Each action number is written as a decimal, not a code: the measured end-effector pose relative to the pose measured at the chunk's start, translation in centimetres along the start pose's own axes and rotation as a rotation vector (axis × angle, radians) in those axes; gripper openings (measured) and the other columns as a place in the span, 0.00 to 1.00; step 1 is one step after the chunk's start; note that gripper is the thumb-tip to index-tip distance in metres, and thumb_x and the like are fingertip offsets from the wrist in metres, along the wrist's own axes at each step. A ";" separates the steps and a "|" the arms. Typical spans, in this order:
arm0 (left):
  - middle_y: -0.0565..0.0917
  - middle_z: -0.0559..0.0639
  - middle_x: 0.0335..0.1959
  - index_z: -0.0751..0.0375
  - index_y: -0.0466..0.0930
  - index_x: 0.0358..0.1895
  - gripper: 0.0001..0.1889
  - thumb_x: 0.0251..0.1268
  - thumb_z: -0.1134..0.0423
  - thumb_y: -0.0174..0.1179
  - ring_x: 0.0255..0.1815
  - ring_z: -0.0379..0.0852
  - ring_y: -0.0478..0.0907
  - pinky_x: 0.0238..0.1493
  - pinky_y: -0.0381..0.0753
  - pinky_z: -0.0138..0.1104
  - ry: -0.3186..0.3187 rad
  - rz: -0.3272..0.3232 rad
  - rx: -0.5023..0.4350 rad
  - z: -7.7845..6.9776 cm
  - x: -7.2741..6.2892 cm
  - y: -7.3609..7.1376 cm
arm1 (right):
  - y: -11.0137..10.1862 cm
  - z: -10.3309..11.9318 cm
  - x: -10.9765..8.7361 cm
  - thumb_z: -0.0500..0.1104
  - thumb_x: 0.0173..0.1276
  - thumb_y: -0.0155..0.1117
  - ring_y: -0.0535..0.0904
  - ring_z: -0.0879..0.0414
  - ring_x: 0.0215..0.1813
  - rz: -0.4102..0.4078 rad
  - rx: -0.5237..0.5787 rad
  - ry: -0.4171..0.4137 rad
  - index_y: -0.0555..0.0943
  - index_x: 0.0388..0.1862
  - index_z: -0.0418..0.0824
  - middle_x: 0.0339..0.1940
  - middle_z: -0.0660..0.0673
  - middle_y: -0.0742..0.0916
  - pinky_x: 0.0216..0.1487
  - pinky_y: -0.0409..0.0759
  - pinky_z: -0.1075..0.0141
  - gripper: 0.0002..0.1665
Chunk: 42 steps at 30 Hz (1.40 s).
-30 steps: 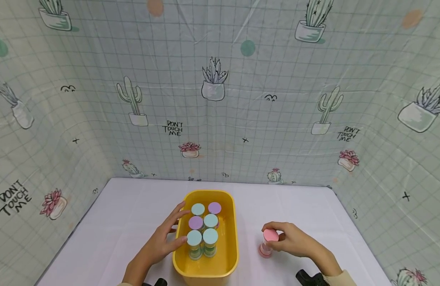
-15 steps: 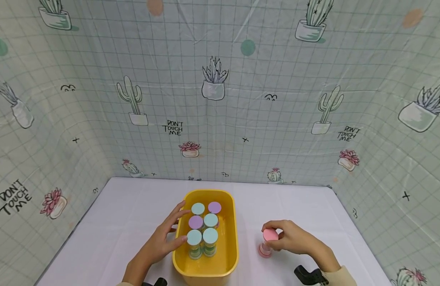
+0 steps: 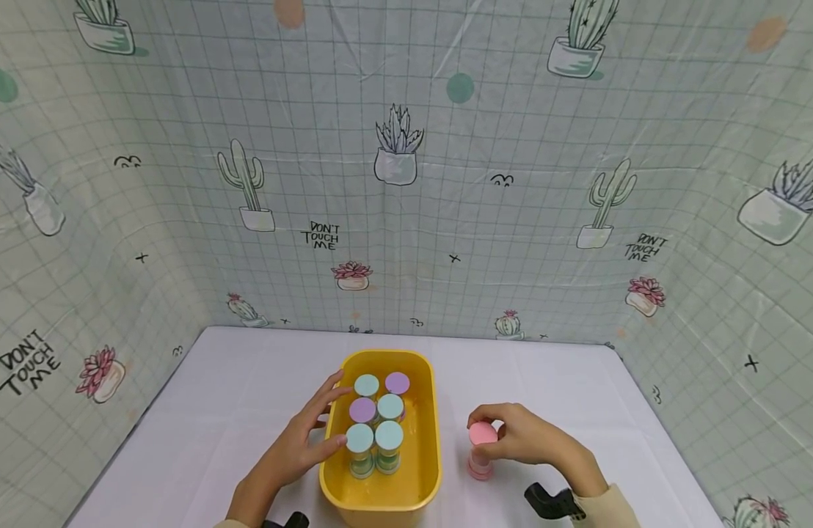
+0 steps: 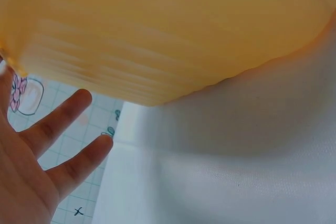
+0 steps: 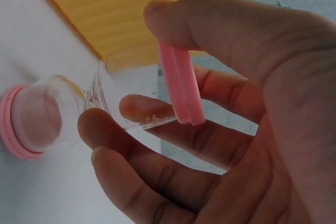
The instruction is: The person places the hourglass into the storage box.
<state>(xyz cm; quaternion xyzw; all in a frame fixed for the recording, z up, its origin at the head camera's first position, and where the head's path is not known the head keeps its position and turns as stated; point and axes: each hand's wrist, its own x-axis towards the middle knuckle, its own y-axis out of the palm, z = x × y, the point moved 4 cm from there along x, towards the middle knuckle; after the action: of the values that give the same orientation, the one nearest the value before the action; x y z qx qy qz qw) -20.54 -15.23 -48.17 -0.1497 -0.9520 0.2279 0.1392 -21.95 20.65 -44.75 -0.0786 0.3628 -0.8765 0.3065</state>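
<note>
A pink-capped sand timer [image 3: 483,433] stands upright to the right of the yellow bin [image 3: 416,477]. My right hand [image 3: 528,436] pinches it near its top cap; in the right wrist view the thumb lies on the pink cap [image 5: 181,82], with fingers beside the clear glass. Whether its base touches the table cannot be told. My left hand [image 3: 297,444] rests at the bin's left rim, its fingers spread and fairly straight. Inside the bin, several sand timers stand upright, with light teal caps [image 3: 389,435] and purple caps [image 3: 397,383].
A white cloth [image 3: 545,374] covers the table under the bin. Patterned fabric walls [image 3: 400,220] with cactus drawings enclose the back and both sides. Black wrist mounts show at the right wrist [image 3: 553,502] and the left wrist [image 3: 293,521].
My right hand and the pink sand timer have shifted a little left, closer to the bin. The left hand and the bin stay in place.
</note>
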 end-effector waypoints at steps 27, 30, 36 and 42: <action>0.53 0.51 0.85 0.36 0.67 0.74 0.30 0.69 0.52 0.62 0.70 0.60 0.71 0.56 0.81 0.42 0.041 -0.012 0.042 0.2 -0.4 -0.2 | -5.3 9.6 1.8 0.41 0.63 0.70 0.79 0.60 0.35 -0.103 -0.180 -0.156 0.84 0.53 0.49 0.40 0.55 0.86 0.35 0.82 0.68 0.18; 0.53 0.51 0.85 0.40 0.68 0.75 0.31 0.69 0.52 0.62 0.70 0.59 0.71 0.56 0.81 0.43 0.036 -0.010 0.045 0.2 -0.4 -0.2 | -5.3 10.9 2.3 0.43 0.64 0.71 0.79 0.63 0.33 -0.080 -0.191 -0.174 0.84 0.52 0.48 0.39 0.56 0.85 0.35 0.83 0.68 0.17; 0.52 0.51 0.86 0.47 0.67 0.76 0.32 0.69 0.51 0.62 0.68 0.59 0.72 0.57 0.80 0.53 0.006 0.014 0.045 0.0 -0.1 -0.2 | -5.2 12.8 2.9 0.43 0.65 0.70 0.79 0.64 0.31 -0.032 -0.179 -0.207 0.84 0.52 0.48 0.38 0.55 0.86 0.35 0.83 0.68 0.16; 0.52 0.50 0.86 0.44 0.63 0.79 0.32 0.73 0.54 0.59 0.62 0.56 0.74 0.57 0.78 0.59 -0.003 0.088 0.119 -0.3 0.0 -1.1 | -4.0 14.7 3.7 0.43 0.67 0.70 0.80 0.64 0.33 0.052 -0.128 -0.254 0.84 0.51 0.50 0.38 0.57 0.86 0.39 0.84 0.66 0.14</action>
<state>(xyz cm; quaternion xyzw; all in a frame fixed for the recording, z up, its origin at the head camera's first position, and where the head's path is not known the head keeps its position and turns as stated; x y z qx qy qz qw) -20.64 -16.07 -47.40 -0.1828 -0.9294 0.2901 0.1363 -21.50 12.01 -31.63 -0.1987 0.3784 -0.8263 0.3668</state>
